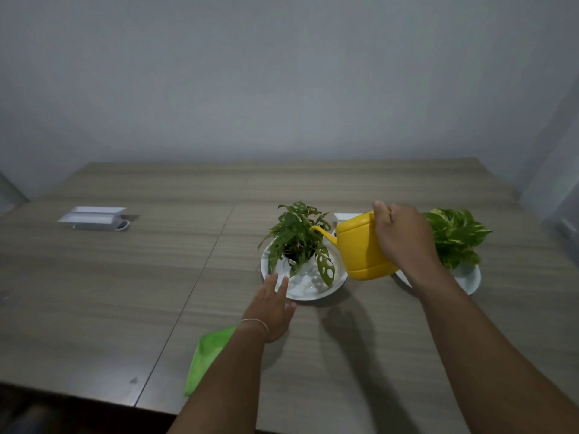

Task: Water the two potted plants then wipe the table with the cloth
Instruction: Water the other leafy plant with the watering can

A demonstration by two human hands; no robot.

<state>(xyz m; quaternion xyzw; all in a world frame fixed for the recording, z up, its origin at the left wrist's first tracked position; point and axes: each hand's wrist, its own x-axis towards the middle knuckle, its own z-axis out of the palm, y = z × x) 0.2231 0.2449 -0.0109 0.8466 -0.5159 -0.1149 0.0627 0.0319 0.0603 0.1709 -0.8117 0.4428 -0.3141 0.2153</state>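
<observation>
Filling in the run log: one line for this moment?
step: watering | right hand: tilts yellow plastic watering can over holey-leaved potted plant | left hand: open by white plate

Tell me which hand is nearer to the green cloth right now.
Left. The left hand reaches just past the green cloth, its forearm crossing the cloth's far corner. The right hand is up at the yellow watering can, well away.

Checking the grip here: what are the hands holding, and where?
Right hand grips the yellow watering can by its top handle. Left hand holds nothing.
</observation>
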